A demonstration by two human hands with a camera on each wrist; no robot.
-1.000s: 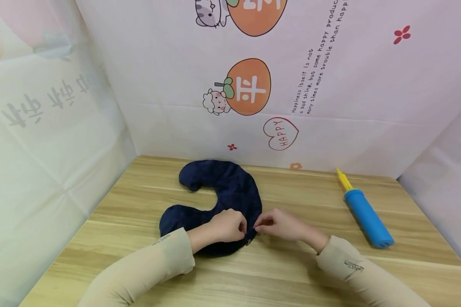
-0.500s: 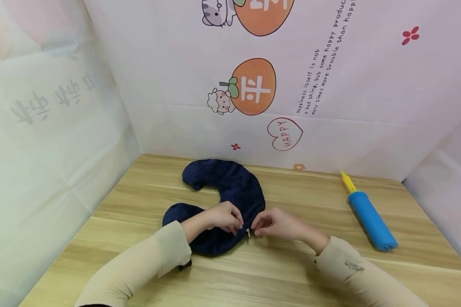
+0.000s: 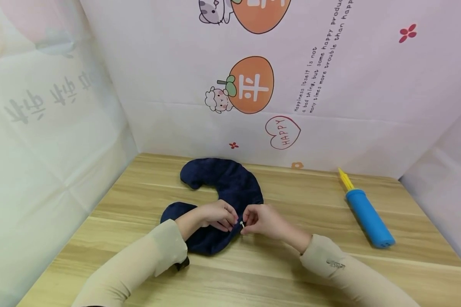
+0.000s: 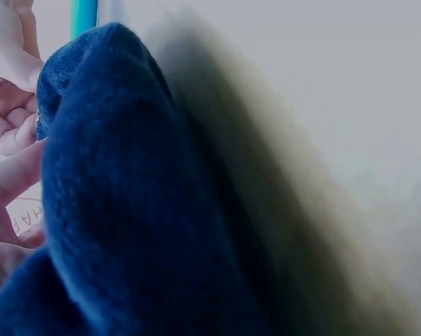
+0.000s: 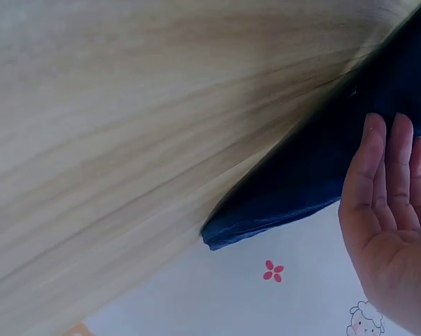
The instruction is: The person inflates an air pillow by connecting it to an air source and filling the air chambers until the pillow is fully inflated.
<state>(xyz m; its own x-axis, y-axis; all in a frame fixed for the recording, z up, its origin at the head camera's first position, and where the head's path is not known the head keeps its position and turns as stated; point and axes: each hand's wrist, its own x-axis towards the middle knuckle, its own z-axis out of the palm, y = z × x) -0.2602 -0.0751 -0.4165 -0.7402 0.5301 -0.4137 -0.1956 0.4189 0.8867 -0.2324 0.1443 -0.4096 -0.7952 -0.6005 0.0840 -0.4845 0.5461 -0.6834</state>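
Navy cushion against both hands

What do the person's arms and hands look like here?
The left hand and right hand are ungloved. The left sleeve and right sleeve are beige; a dark print marks the right one near its end. Under the left one shows a black piece, too unclear to identify.

Left hand, right hand bare; left sleeve beige, creased; right sleeve beige, small dark print.

Wood-grain tabletop — white backdrop behind, with orange cartoon fruits.
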